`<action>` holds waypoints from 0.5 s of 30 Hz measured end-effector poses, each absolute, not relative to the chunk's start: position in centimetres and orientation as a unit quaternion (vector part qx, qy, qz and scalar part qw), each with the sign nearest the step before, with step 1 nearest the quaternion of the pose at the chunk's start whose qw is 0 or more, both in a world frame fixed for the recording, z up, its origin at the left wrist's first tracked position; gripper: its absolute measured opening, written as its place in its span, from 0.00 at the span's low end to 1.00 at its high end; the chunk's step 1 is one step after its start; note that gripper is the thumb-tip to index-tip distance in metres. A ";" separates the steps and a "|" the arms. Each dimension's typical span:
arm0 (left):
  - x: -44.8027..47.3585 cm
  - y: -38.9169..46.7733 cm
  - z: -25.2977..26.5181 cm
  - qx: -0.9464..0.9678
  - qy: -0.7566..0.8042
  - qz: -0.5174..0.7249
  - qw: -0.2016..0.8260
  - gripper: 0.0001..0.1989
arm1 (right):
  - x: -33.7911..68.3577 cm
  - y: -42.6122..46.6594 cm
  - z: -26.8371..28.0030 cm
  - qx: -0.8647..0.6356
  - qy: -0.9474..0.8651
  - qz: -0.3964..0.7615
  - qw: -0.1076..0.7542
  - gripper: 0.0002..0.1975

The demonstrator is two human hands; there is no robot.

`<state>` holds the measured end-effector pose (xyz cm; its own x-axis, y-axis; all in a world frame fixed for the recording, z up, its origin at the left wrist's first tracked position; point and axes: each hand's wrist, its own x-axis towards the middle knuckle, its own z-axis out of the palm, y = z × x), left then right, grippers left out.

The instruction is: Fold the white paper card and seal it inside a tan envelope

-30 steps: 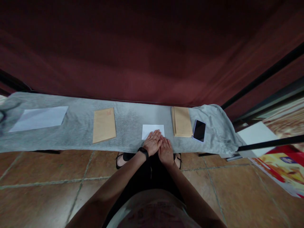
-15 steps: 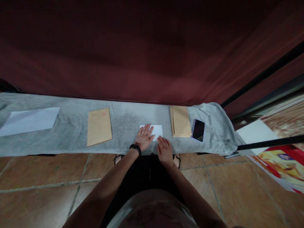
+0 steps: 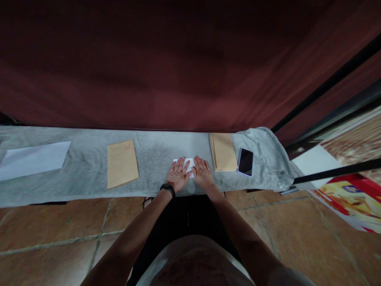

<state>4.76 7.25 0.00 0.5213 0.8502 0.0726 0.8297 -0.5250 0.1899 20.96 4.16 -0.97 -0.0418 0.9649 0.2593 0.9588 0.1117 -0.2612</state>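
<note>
A small white piece of paper point(image 3: 190, 163), apparently folded, lies on the grey cloth right in front of me. My left hand point(image 3: 178, 174) rests flat on its left part, fingers stretched out, with a black band on the wrist. Over the right part lies my right hand point(image 3: 203, 172), also flat with its fingers extended. Between the two hands a strip of the paper shows; both palms hide the rest of it.
Left of my hands lies a brown envelope point(image 3: 122, 165), and farther left white paper sheets point(image 3: 34, 159). On the right are stacked brown envelopes point(image 3: 224, 153) and a phone point(image 3: 245, 162). Grey cloth point(image 3: 154, 159) covers the narrow surface; a dark red curtain point(image 3: 149, 99) hangs behind.
My right hand has moved up from the paper's lower right edge and now lies flat over its right part. My left hand stays on the left part. The view has shifted slightly.
</note>
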 end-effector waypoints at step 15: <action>6.9 7.8 1.2 0.905 0.408 0.039 0.110 0.26 | 23.2 -2.2 -0.3 -0.615 -0.759 0.021 0.214 0.22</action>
